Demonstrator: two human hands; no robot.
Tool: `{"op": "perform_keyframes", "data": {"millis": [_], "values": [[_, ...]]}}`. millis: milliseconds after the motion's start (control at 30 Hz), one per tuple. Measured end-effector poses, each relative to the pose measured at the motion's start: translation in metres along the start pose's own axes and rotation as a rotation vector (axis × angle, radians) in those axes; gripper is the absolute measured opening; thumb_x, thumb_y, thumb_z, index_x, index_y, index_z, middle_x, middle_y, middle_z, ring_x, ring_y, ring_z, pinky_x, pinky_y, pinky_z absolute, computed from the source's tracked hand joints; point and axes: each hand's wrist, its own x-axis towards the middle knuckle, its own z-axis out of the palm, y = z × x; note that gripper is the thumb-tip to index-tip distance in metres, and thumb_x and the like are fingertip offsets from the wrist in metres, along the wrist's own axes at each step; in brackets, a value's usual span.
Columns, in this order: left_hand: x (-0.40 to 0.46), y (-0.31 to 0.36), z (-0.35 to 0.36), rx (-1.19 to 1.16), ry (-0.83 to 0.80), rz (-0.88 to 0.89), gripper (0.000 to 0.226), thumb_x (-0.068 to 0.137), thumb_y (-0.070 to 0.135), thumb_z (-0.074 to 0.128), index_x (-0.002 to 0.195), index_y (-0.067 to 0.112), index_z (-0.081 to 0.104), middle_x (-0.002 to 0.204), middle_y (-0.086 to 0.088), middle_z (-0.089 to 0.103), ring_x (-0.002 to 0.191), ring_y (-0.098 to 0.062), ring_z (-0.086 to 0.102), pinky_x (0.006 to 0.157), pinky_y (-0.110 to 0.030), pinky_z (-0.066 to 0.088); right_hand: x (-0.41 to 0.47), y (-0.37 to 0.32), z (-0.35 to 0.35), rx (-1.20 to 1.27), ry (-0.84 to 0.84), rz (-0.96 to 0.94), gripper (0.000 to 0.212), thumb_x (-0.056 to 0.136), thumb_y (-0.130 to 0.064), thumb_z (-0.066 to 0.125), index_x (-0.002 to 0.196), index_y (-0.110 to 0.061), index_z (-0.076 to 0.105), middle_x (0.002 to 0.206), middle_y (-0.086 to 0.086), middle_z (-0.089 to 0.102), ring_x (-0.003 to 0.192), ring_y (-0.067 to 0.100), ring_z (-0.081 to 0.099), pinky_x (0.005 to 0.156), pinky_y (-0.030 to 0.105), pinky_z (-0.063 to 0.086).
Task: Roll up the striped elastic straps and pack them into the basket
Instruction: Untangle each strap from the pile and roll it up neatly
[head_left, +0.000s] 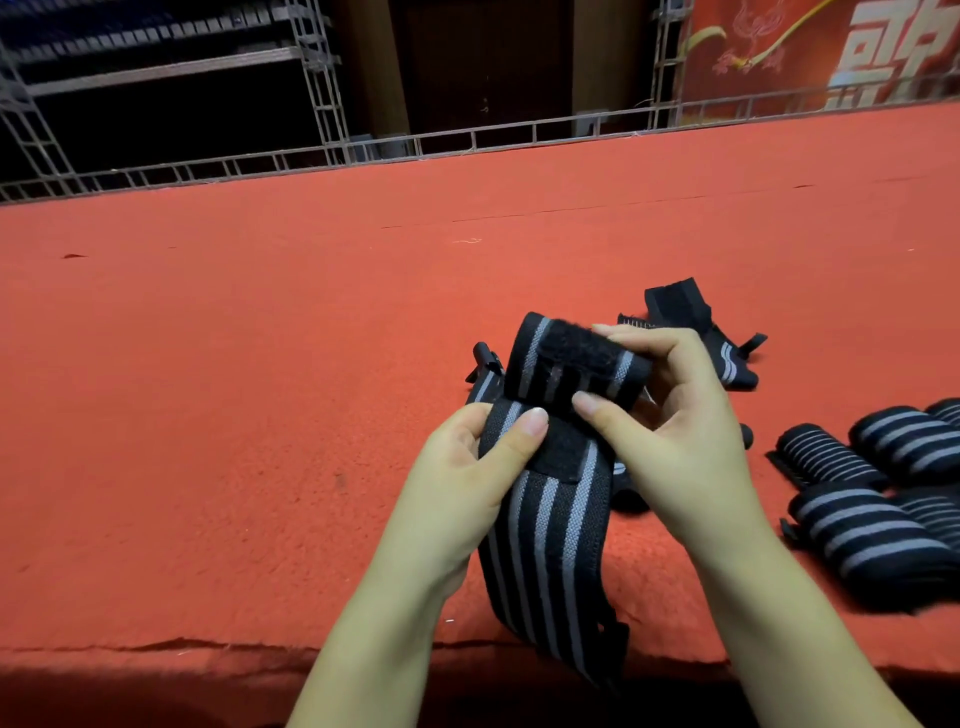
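Both hands work one striped strap (550, 525) above the red surface (234, 415). Left hand (467, 478) pinches the flat band taut; right hand (670, 431) grips the started roll (571, 364), keeping the winding tight. No basket visible.

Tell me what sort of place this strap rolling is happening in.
Probably an event stage or hall rather than a workshop: the person works on a wide red carpet, metal truss framing stands behind it, and a red banner with large characters hangs at the back right.
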Motion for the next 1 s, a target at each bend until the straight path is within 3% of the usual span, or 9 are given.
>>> {"op": "perform_keyframes", "data": {"millis": [100, 200, 300, 400, 467, 600, 733, 933, 1000], "values": [[0.002, -0.002, 0.001, 0.004, 0.021, -0.039, 0.046, 0.082, 0.048, 0.057, 0.094, 0.004, 0.063, 0.082, -0.005, 0.074, 0.074, -0.011, 0.069, 0.063, -0.022, 0.052, -0.002, -0.002, -0.002, -0.049, -0.09, -0.018, 0.042, 0.071, -0.005, 0.067, 0.102, -0.031, 0.056, 0.114, -0.012, 0.063, 0.116, 0.009, 0.057, 0.101, 0.039, 0.045], [0.004, -0.003, 0.0, 0.066, 0.053, -0.065, 0.085, 0.077, 0.076, 0.051, 0.105, -0.003, 0.062, 0.105, -0.022, 0.071, 0.096, -0.029, 0.07, 0.087, -0.049, 0.052, -0.004, 0.0, -0.001, -0.162, -0.155, -0.089, 0.052, 0.07, 0.004, 0.065, 0.108, -0.031, 0.058, 0.115, -0.015, 0.059, 0.118, 0.007, 0.053, 0.101, 0.028, 0.043], [0.002, -0.001, 0.0, 0.091, 0.074, -0.074, 0.093, 0.066, 0.084, 0.049, 0.1, -0.001, 0.062, 0.099, -0.014, 0.07, 0.093, -0.025, 0.067, 0.094, -0.057, 0.047, -0.006, 0.002, 0.001, -0.194, -0.198, -0.145, 0.063, 0.062, 0.023, 0.061, 0.105, -0.023, 0.061, 0.115, -0.011, 0.057, 0.116, 0.003, 0.051, 0.098, 0.013, 0.037], [0.001, -0.001, 0.001, 0.084, 0.101, -0.091, 0.09, 0.066, 0.082, 0.048, 0.104, 0.002, 0.065, 0.107, -0.019, 0.071, 0.105, -0.034, 0.067, 0.098, -0.055, 0.046, -0.007, 0.002, 0.003, -0.205, -0.239, -0.175, 0.058, 0.058, 0.025, 0.058, 0.099, -0.015, 0.064, 0.112, -0.008, 0.056, 0.113, 0.001, 0.051, 0.095, 0.009, 0.034], [0.001, -0.001, 0.0, 0.064, 0.123, -0.097, 0.086, 0.07, 0.082, 0.051, 0.104, 0.005, 0.066, 0.107, -0.019, 0.071, 0.106, -0.033, 0.066, 0.098, -0.054, 0.047, -0.009, 0.003, 0.004, -0.21, -0.275, -0.198, 0.048, 0.062, 0.017, 0.063, 0.097, -0.017, 0.065, 0.112, -0.007, 0.056, 0.113, 0.001, 0.052, 0.095, 0.009, 0.035], [0.004, -0.001, -0.004, 0.08, 0.153, -0.087, 0.088, 0.063, 0.086, 0.054, 0.105, 0.009, 0.068, 0.106, -0.018, 0.072, 0.104, -0.035, 0.067, 0.097, -0.057, 0.048, -0.01, 0.0, 0.002, -0.13, -0.345, -0.145, 0.018, 0.073, -0.024, 0.074, 0.091, -0.024, 0.069, 0.109, -0.013, 0.057, 0.117, 0.008, 0.053, 0.096, 0.013, 0.037], [0.004, -0.006, -0.007, 0.089, 0.107, -0.039, 0.069, 0.067, 0.072, 0.057, 0.109, 0.019, 0.07, 0.107, -0.005, 0.074, 0.104, -0.021, 0.069, 0.093, -0.042, 0.053, -0.01, -0.003, 0.002, -0.092, -0.336, -0.158, 0.012, 0.08, -0.029, 0.067, 0.085, -0.019, 0.069, 0.104, -0.012, 0.061, 0.116, 0.013, 0.057, 0.098, 0.022, 0.041], [0.002, -0.006, -0.008, 0.026, 0.091, 0.041, 0.066, 0.073, 0.052, 0.065, 0.122, 0.007, 0.059, 0.116, -0.011, 0.07, 0.11, -0.027, 0.066, 0.094, -0.045, 0.051, -0.009, 0.0, 0.004, 0.106, -0.16, 0.125, 0.046, 0.074, -0.052, 0.061, 0.114, -0.029, 0.058, 0.117, -0.012, 0.064, 0.114, 0.0, 0.057, 0.096, 0.021, 0.045], [0.001, -0.005, -0.008, 0.036, 0.091, 0.077, 0.066, 0.074, 0.05, 0.063, 0.125, 0.008, 0.057, 0.118, -0.011, 0.069, 0.112, -0.027, 0.065, 0.098, -0.047, 0.05, -0.009, 0.001, 0.005, 0.163, -0.201, 0.252, 0.065, 0.067, -0.068, 0.064, 0.123, -0.037, 0.051, 0.126, -0.011, 0.06, 0.119, 0.002, 0.055, 0.102, 0.031, 0.046]]}}
